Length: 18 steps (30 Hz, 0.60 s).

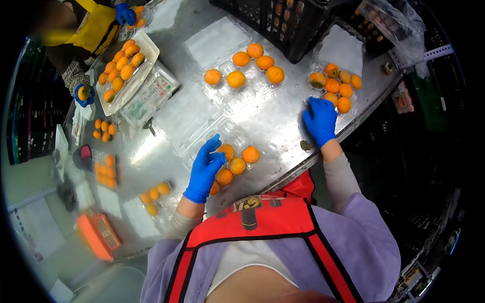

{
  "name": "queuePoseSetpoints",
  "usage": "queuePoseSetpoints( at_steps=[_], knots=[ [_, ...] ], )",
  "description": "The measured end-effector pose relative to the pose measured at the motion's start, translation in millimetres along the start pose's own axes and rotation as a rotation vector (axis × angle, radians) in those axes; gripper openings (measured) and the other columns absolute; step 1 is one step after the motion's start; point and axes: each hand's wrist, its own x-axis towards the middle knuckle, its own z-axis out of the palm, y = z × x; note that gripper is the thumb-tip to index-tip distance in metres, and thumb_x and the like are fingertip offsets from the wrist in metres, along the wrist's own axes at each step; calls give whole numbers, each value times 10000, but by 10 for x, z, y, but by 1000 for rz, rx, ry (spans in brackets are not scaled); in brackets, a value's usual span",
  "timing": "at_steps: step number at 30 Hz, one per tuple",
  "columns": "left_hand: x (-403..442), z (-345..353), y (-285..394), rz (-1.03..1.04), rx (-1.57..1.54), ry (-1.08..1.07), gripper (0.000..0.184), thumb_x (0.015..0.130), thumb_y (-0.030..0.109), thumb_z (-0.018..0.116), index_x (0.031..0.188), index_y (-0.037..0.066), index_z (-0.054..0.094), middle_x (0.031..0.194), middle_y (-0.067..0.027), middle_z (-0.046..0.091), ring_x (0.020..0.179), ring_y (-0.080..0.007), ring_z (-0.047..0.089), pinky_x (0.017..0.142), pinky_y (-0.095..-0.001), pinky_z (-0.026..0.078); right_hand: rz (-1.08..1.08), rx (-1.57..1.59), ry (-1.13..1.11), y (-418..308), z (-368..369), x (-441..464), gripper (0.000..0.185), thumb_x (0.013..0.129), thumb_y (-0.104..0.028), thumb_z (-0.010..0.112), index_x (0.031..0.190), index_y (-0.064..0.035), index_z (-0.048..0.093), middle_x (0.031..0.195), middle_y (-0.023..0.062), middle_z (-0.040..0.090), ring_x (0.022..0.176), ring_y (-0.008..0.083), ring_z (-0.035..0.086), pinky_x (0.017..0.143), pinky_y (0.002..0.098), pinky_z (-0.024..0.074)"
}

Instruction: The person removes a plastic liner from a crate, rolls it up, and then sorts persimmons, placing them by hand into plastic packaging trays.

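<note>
My left hand (203, 169), in a blue glove, is over the left side of a clear plastic tray with several orange fruits (237, 165); its fingers are apart and nothing shows in them. At the right, my right hand (320, 121), also blue-gloved, touches or hovers at the lower edge of a filled clear tray of orange fruits (345, 90); its fingertips are partly hidden against the fruit. Farther back in the middle lies another open clear tray, part filled with orange fruits (236, 79). A small dark green scrap (305, 145) lies beside my right hand.
A black crate (273, 30) stands at the back. A co-worker's blue-gloved hand (84, 95) holds a fruit at the left, near a white tray of fruits (110, 103) on a scale. An orange device (98, 235) sits at the lower left. The metal table's edge (283, 182) curves before me.
</note>
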Motion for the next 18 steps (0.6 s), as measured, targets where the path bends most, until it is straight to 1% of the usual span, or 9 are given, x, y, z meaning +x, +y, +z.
queuePoseSetpoints(
  at_steps=[1,5,6,8,11,12,14,16,18],
  knots=[
    [-3,-4,-16,7,-3,1,524,845,96,588,1339,59,419,1304,-108,474,1053,-187,536,924,-313,410,16,8,-96,-87,-42,-41,236,743,-203,610,952,-93,614,859,120,610,819,349,555,742,446,442],
    [-23,10,-37,9,-23,7,520,847,102,584,1339,62,420,1304,-106,474,1049,-191,541,914,-311,416,15,278,-112,-107,-53,-145,326,769,-231,627,1061,-88,615,925,127,628,888,344,571,802,422,453],
    [-24,15,-39,9,-20,9,520,847,102,584,1339,62,420,1304,-106,474,1049,-191,541,914,-311,416,52,278,11,-72,-127,-81,364,772,-225,640,1102,-78,604,952,131,627,917,334,574,824,409,453],
    [-15,20,-51,-2,-56,10,556,834,88,622,1353,83,421,1269,-75,494,947,-127,500,879,-279,426,128,382,205,-12,-197,48,444,767,-170,661,1179,-36,562,985,134,613,940,312,578,837,382,454],
    [-12,35,-73,2,-39,6,551,835,91,625,1349,84,425,1264,-68,498,948,-130,502,882,-281,427,-13,247,201,117,-106,208,490,760,-149,669,1210,-14,531,984,129,601,915,302,580,835,370,456],
    [-15,39,-77,4,-38,6,551,835,91,625,1349,84,425,1264,-68,498,948,-130,502,882,-281,427,-35,266,184,114,-31,210,524,763,-165,671,1236,-8,506,935,122,600,882,298,581,805,369,459],
    [-24,45,-81,8,11,-7,517,853,106,582,1342,66,420,1303,-110,473,1073,-212,532,916,-316,419,25,256,147,76,43,190,505,762,-167,673,1215,-4,519,910,119,596,870,294,580,789,374,458],
    [-31,40,-81,6,6,-7,514,854,106,581,1341,66,421,1303,-112,473,1078,-216,530,918,-316,419,86,245,106,78,130,168,487,761,-169,675,1194,0,533,886,116,592,857,290,578,774,379,457],
    [-39,43,-83,4,1,-9,512,855,105,580,1341,67,422,1303,-113,472,1082,-219,528,920,-316,418,13,158,218,154,251,161,398,756,-169,683,1117,-31,591,864,114,591,845,294,578,746,385,455]
  ],
)
